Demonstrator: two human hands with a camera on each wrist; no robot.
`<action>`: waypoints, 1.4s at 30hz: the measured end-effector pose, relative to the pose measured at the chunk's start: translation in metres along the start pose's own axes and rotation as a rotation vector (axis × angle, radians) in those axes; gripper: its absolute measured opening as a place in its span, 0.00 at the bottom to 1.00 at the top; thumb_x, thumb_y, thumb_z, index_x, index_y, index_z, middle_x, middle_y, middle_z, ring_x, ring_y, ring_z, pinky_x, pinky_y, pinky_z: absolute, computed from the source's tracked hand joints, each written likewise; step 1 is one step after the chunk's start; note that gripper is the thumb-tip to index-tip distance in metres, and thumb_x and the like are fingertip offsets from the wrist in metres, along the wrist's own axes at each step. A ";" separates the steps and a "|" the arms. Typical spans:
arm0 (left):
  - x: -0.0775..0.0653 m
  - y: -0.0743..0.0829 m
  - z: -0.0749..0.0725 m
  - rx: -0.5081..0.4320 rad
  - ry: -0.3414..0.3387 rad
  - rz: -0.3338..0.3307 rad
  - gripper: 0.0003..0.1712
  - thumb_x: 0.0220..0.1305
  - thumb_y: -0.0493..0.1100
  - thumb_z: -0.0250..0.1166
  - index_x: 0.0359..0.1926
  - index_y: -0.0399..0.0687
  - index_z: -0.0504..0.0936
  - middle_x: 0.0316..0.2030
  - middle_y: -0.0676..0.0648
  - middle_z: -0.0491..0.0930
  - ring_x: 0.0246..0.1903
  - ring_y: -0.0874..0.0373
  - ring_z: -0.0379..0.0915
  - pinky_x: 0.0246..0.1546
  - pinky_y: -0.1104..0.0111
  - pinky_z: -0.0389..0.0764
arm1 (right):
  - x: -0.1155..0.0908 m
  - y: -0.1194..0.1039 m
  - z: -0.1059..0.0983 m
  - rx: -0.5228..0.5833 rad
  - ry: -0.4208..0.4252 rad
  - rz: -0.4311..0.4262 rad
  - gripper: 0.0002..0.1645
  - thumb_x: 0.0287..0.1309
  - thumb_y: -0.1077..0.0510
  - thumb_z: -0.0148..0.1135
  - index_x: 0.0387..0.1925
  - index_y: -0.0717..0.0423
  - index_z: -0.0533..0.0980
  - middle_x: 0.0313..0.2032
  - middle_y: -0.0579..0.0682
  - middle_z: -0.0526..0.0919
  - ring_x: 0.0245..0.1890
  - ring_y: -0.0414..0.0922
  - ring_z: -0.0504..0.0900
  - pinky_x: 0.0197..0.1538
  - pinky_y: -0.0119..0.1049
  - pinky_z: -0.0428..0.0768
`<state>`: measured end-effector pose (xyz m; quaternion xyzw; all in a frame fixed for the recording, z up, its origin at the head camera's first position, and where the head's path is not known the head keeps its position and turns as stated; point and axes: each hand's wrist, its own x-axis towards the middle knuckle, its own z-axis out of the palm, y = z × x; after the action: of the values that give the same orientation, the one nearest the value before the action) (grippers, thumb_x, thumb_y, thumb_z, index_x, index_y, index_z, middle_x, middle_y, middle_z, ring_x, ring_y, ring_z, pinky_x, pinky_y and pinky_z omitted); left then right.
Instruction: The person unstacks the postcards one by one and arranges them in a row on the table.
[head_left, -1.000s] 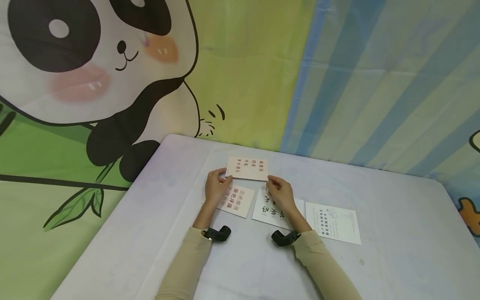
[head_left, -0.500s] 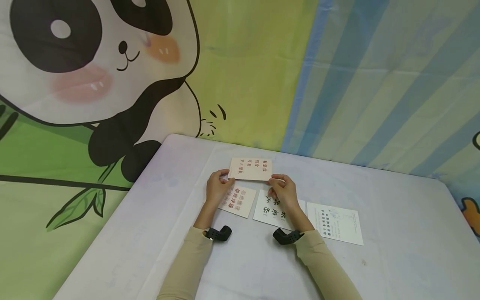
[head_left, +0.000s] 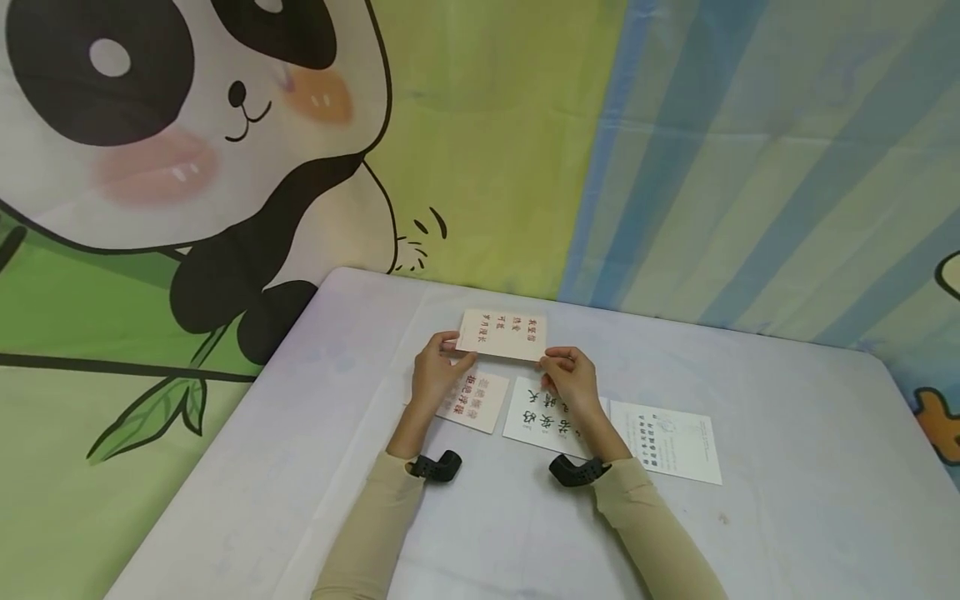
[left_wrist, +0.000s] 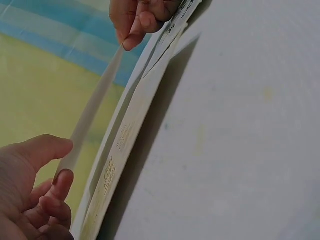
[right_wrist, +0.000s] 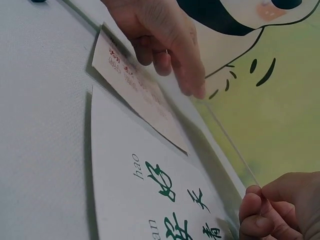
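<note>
Both hands hold a cream card (head_left: pixel 501 333) with columns of red characters, raised off the table and tilted. My left hand (head_left: pixel 433 377) pinches its left end between thumb and fingers. The right hand (head_left: pixel 574 385) pinches the near right corner. From the left wrist, the card (left_wrist: pixel 97 107) appears nearly edge-on between the two hands. Below it lies a pinkish card (head_left: pixel 480 404) with red writing, partly behind the left hand. Beside that is a white card (head_left: pixel 525 421) with large dark characters, green in the right wrist view; the right hand and wrist cover part of it.
Another white card (head_left: pixel 678 446) with small print lies farther right, beside the white card. All the lying cards rest on a pale tablecloth (head_left: pixel 495 533). Behind the table's far edge stands a backdrop (head_left: pixel 495 150) with a panda and stripes.
The held card has shifted slightly right and its far edge tips up a little more. My right hand has moved slightly right with it. The cards on the table stay put.
</note>
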<state>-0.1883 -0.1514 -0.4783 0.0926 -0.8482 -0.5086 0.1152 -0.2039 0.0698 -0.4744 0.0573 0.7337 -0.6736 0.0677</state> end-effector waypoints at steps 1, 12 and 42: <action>0.000 0.000 0.001 0.000 0.001 0.004 0.31 0.55 0.45 0.74 0.58 0.41 0.76 0.41 0.41 0.80 0.31 0.54 0.71 0.31 0.69 0.69 | 0.000 0.000 -0.001 0.002 0.001 -0.001 0.15 0.66 0.62 0.58 0.51 0.64 0.72 0.37 0.55 0.85 0.22 0.37 0.76 0.25 0.25 0.72; -0.001 0.004 0.004 0.008 -0.027 0.064 0.35 0.56 0.43 0.73 0.63 0.40 0.73 0.41 0.41 0.78 0.25 0.61 0.65 0.22 0.75 0.65 | -0.009 0.000 -0.010 -0.027 0.022 -0.125 0.15 0.63 0.66 0.60 0.50 0.66 0.73 0.36 0.57 0.82 0.23 0.40 0.77 0.28 0.26 0.78; -0.020 0.022 0.025 -0.121 -0.119 0.243 0.23 0.57 0.37 0.70 0.54 0.38 0.77 0.36 0.45 0.81 0.28 0.59 0.74 0.25 0.72 0.74 | -0.028 0.002 -0.051 -0.056 0.144 -0.190 0.19 0.64 0.66 0.55 0.56 0.62 0.71 0.39 0.58 0.78 0.24 0.43 0.77 0.28 0.27 0.76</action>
<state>-0.1777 -0.1145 -0.4724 -0.0484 -0.8262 -0.5459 0.1309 -0.1771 0.1213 -0.4668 0.0336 0.7573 -0.6505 -0.0477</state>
